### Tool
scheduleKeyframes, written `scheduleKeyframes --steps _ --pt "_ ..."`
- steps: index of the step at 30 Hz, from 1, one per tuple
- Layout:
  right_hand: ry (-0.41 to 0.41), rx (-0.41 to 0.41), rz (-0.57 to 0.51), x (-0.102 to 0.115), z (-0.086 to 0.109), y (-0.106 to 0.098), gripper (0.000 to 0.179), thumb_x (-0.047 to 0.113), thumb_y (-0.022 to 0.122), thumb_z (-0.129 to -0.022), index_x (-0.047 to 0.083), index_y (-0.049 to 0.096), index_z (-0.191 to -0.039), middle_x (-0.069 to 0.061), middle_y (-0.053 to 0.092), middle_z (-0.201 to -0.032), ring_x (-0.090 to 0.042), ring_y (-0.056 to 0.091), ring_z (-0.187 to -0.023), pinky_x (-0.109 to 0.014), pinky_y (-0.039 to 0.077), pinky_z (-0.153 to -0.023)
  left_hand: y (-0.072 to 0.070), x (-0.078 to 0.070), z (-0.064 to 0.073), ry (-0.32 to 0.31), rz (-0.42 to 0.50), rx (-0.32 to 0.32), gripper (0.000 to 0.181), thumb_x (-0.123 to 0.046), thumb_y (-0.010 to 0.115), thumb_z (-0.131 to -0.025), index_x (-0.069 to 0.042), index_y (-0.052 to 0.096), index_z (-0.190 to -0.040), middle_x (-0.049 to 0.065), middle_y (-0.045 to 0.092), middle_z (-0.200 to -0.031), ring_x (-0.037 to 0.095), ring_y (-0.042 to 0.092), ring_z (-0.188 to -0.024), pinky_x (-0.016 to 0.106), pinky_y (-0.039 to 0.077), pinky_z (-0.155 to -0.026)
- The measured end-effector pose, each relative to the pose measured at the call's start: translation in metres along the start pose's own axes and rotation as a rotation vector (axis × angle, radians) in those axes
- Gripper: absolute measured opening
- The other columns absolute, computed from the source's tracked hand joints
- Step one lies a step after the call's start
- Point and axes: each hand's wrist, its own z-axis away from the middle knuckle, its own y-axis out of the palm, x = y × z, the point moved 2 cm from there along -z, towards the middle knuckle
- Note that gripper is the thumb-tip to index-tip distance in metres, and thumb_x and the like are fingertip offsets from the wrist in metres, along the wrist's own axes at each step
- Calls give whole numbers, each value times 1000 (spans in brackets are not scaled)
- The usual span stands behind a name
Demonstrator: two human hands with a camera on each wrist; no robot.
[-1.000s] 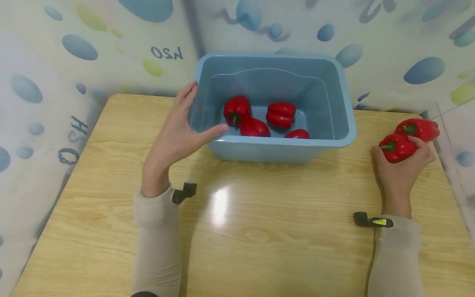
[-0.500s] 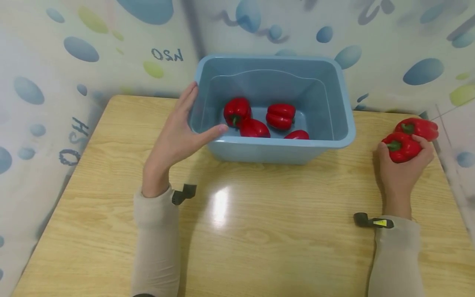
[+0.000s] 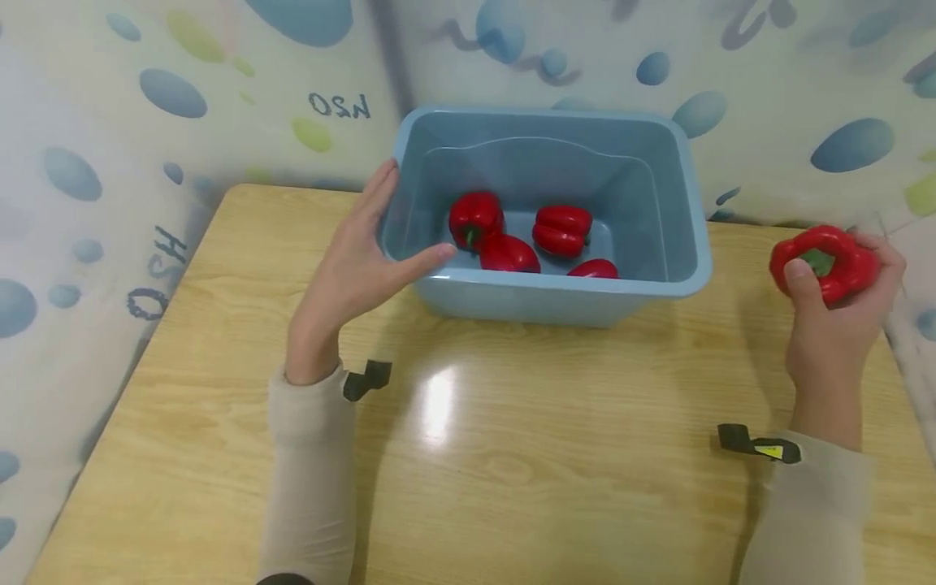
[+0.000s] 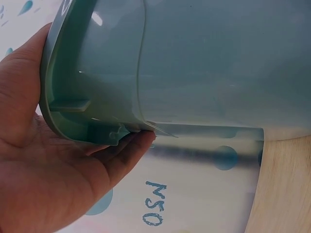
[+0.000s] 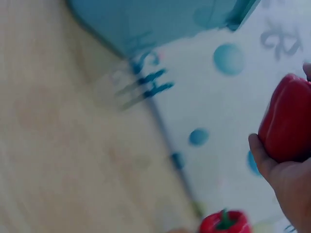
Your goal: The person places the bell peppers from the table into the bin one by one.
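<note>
A blue plastic bin (image 3: 563,301) stands at the back of the wooden table with several red bell peppers (image 3: 562,231) inside. Spread round the bin's front-left corner, my left hand (image 3: 358,256) touches the rim with its thumb on the front and its fingers along the left side. In the left wrist view those fingers (image 4: 127,158) lie under the rim against the outer wall. At the far right, my right hand (image 3: 837,341) holds a red bell pepper (image 3: 855,264), its green stem facing up. Another bell pepper (image 5: 226,223) shows low in the right wrist view; the head view hides it.
The wooden table (image 3: 526,455) extends in front of the bin and to both sides. A patterned wall covering (image 3: 285,49) with blue and yellow-green spots rises right behind the bin. Small black wrist cameras (image 3: 368,379) sit on both sleeves.
My right hand has taken hold of a bell pepper and raised it up and to the right, and it now covers the other one. The left hand stays at the bin's corner.
</note>
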Motion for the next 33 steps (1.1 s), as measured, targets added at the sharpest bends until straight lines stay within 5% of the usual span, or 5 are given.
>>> scheduleKeyframes --steps 11,18,26,33 --pt "-272 196 -21 44 14 27 68 -1 85 -77 -1 54 -138 -16 60 -142 -28 50 -138 -22 56 -101 2 2 -2 5 15 2 104 -46 84 -87 -31 21 -169 -19 18 -176 12 25 -162 53 33 -130" --pt "-296 301 -93 58 27 58 69 -7 86 -72 -5 58 -135 -17 60 -143 -30 53 -136 -22 57 -101 1 3 -6 33 30 -2 102 -40 85 -88 -30 22 -169 -17 20 -176 12 26 -162 52 34 -130" --pt "-310 377 37 69 37 75 73 -3 83 -78 1 46 -141 -11 51 -153 -28 48 -144 -20 54 -104 1 3 -8 26 33 7 102 -41 84 -89 -30 22 -169 -18 19 -176 11 24 -163 52 33 -130" --pt "-335 365 199 66 40 82 73 -2 75 -80 3 39 -143 -6 47 -157 -26 42 -148 -21 52 -107 1 6 -9 -5 12 20 102 -48 82 -89 -32 20 -169 -22 16 -175 11 22 -163 54 30 -131"
